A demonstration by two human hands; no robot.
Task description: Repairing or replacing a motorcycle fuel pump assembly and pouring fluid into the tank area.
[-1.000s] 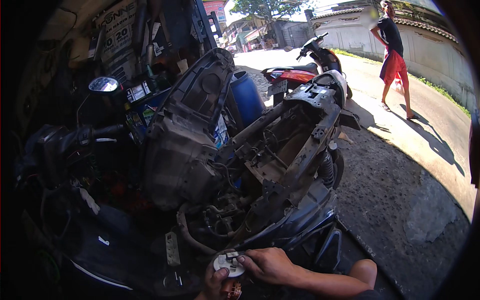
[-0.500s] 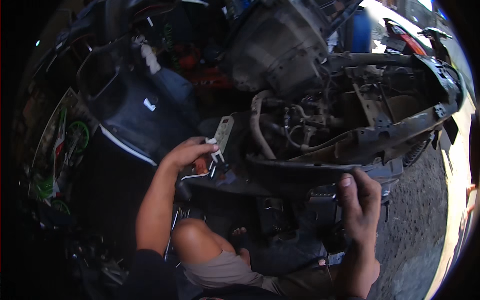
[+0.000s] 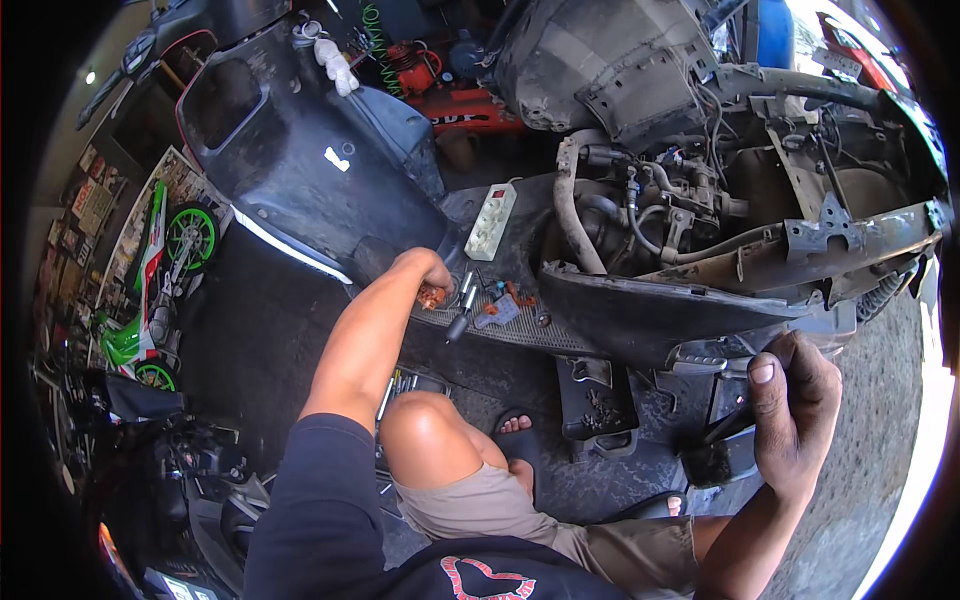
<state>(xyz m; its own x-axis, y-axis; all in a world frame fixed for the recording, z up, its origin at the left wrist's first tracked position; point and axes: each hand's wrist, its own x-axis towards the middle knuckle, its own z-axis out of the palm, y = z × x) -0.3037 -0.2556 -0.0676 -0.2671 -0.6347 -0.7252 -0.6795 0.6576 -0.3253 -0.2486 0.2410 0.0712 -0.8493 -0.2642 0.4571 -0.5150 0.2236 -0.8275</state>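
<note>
My left hand (image 3: 428,268) reaches down to the scooter's ribbed floorboard (image 3: 550,325), its fingers curled and their tips hidden. Right below them is an orange part (image 3: 432,297). Beside that hand lie a dark-handled tool with a metal shaft (image 3: 460,322), a bluish-grey flat piece (image 3: 496,312) and another small orange piece (image 3: 520,293). My right hand (image 3: 795,405) is raised near a metal foot peg (image 3: 698,362), thumb and fingers pressed together; what they hold, if anything, cannot be made out.
A white power strip (image 3: 491,222) lies on the floorboard. The stripped scooter frame and engine (image 3: 680,200) fill the right. On the ground are a black tray of small parts (image 3: 598,405) and a dark brush (image 3: 708,462). A toy-like green motorcycle (image 3: 150,290) is at left.
My left hand has lowered to the floorboard; the pale pronged piece at its fingers no longer shows. The view has shifted, and my right hand sits farther right, still pinched.
</note>
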